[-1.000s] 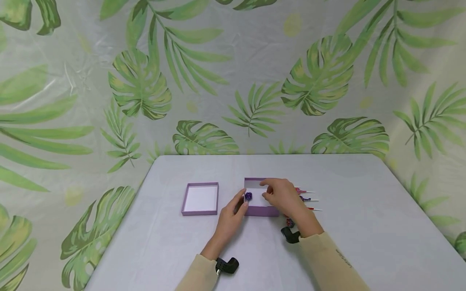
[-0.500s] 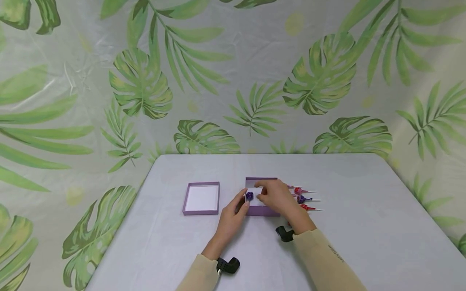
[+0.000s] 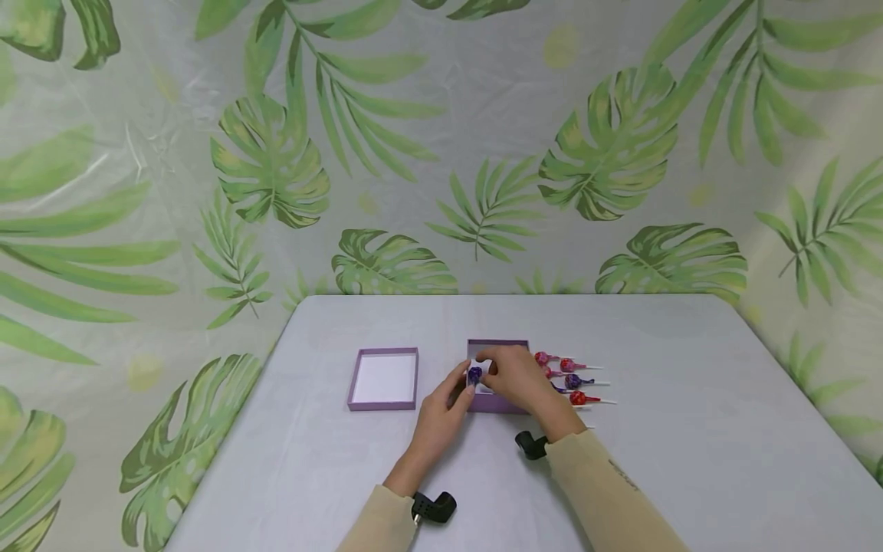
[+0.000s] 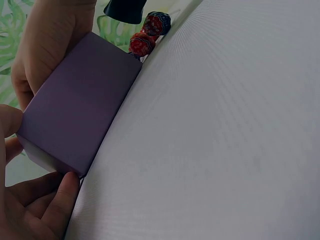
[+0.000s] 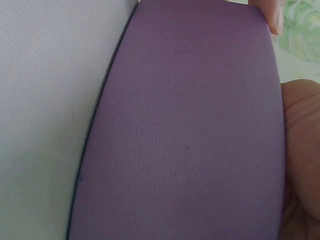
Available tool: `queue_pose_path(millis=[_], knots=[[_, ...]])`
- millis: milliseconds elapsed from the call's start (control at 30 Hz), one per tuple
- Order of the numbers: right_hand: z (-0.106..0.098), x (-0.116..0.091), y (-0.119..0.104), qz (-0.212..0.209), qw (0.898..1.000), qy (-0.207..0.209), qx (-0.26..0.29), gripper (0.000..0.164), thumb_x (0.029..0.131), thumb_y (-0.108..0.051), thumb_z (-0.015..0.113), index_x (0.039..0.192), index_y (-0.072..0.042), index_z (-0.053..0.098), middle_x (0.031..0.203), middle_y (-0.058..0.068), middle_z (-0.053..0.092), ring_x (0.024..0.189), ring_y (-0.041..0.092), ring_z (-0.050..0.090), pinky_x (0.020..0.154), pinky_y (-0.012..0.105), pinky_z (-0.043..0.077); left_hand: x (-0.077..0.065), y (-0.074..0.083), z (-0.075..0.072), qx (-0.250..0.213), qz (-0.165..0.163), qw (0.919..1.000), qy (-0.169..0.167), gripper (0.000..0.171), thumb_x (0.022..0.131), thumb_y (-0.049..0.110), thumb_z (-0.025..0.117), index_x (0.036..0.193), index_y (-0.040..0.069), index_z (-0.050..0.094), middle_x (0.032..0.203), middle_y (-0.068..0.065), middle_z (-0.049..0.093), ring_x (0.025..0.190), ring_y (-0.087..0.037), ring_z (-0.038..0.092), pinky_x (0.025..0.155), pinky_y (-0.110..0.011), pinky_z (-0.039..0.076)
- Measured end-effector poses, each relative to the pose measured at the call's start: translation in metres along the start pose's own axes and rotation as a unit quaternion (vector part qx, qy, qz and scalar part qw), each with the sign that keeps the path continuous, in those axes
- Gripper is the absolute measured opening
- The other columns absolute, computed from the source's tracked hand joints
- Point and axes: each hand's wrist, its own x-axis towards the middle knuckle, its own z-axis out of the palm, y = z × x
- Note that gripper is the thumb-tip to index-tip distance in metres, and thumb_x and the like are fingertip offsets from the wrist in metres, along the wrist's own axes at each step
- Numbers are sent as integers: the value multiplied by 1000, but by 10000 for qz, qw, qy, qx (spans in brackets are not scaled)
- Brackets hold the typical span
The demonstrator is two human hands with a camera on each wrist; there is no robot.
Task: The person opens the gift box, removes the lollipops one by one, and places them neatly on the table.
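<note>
A purple box [image 3: 498, 404] with a pale inside sits mid-table in the head view. My left hand [image 3: 440, 414] grips its left end, thumb at the top rim and other fingers low on the side, as the left wrist view shows on the box's wall [image 4: 85, 100]. Inside, by the left wall, is a lollipop [image 3: 474, 375] in a dark purple wrapper. My right hand [image 3: 520, 379] reaches over the box with thumb and index finger bent and apart, fingertips right beside that lollipop. In the right wrist view the purple box wall [image 5: 185, 120] hides most of this hand's fingers.
Several wrapped lollipops, among them a red one [image 3: 582, 398] and a purple one [image 3: 576, 381], lie right of the box, sticks pointing right. A shallow purple-edged lid [image 3: 382, 405] lies left of it on the white table [image 3: 290, 460]. A leaf-patterned sheet [image 3: 483, 115] hangs behind.
My right hand has moved left over the box toward the purple lollipop inside, uncovering more of the lollipops on the right. My left hand keeps its grip on the box.
</note>
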Motion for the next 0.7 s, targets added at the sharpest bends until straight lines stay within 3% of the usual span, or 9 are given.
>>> queue_pose_path(millis=[367,700], knots=[[4,5,-1,118,9996,-203,-146,33,83,-8,77,116,-13,75,78,-5,66,66,12,57,57,29,48,-2,4,-1,-16,-90,10000,-25,50,105,39,54,153,28,45,146,-9,54,132,-19,52,106,-35,47],[7,7,-1,256,9988,-258,-314,35,82,-12,80,117,-16,75,85,-4,69,73,12,60,63,32,52,-1,2,0,40,30,10000,35,50,105,38,54,153,26,46,145,-9,55,132,-19,52,107,-35,45]])
